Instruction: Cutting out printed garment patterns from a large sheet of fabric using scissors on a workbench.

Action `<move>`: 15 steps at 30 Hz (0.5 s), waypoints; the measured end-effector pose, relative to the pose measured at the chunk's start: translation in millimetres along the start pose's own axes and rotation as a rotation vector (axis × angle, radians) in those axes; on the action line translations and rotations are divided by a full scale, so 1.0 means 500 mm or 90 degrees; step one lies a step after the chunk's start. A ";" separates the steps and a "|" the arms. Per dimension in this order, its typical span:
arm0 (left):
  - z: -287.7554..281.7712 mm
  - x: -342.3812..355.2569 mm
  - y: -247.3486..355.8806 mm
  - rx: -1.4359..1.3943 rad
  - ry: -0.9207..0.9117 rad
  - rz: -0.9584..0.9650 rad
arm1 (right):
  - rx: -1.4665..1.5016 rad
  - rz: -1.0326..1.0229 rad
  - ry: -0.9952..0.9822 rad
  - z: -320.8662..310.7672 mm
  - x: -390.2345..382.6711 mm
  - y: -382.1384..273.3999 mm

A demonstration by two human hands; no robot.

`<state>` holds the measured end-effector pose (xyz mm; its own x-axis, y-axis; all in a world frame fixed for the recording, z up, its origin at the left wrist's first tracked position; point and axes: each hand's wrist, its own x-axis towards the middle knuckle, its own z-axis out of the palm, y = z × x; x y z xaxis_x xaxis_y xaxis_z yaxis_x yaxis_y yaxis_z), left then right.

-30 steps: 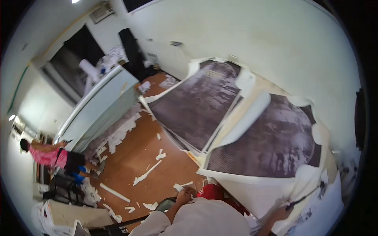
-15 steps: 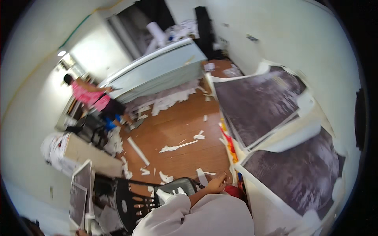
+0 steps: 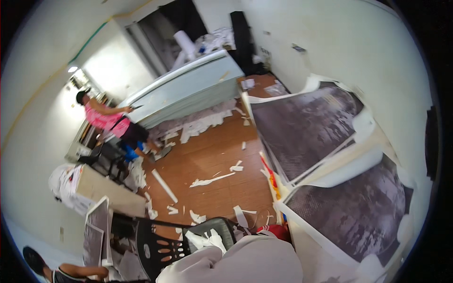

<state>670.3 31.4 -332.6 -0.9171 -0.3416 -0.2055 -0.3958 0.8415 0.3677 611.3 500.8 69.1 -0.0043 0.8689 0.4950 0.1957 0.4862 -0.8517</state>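
While looking down over pale clothing (image 3: 255, 262), no sight of left hand or right hand: impossible to tell whether wide, narrow or holding anything. To the right, near print (image 3: 349, 212) and far print (image 3: 306, 125), dark and side by side, with a curled white edge (image 3: 347, 172) between. Already spread out, then: both prints. Already off, probably by cutting: floor scraps (image 3: 212, 181) and seat scraps (image 3: 207, 239) on the black chair (image 3: 145, 243). Left on: white margins (image 3: 304, 225), curling in places. Impossible to judge how much remains beyond that. Farther off, beside a long counter (image 3: 184, 92), a co-worker (image 3: 106, 118) in pink, holding something dark, too small to identify. At lower left, another person (image 3: 63, 273), partly cut off.
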 end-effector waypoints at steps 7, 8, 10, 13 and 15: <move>0.000 0.284 0.201 -0.099 -0.220 0.130 | -0.335 0.046 0.135 -0.310 -0.075 0.483; -0.068 0.350 0.278 -0.344 -0.234 0.298 | -0.223 0.087 0.156 -0.315 -0.102 0.510; -0.188 0.404 0.455 -0.446 -0.286 0.245 | -0.276 0.174 0.173 -0.283 -0.118 0.442; -0.288 0.411 0.611 -0.532 -0.360 0.210 | -0.190 0.149 0.196 -0.228 -0.108 0.355; -0.321 0.400 0.634 -0.579 -0.430 0.077 | -0.075 0.126 0.213 -0.200 -0.109 0.353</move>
<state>354.0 162.7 -111.7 -0.8473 0.2479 -0.4696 -0.4470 0.1446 0.8828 744.2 529.6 -91.0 0.3599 0.8568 0.3694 0.2727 0.2820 -0.9198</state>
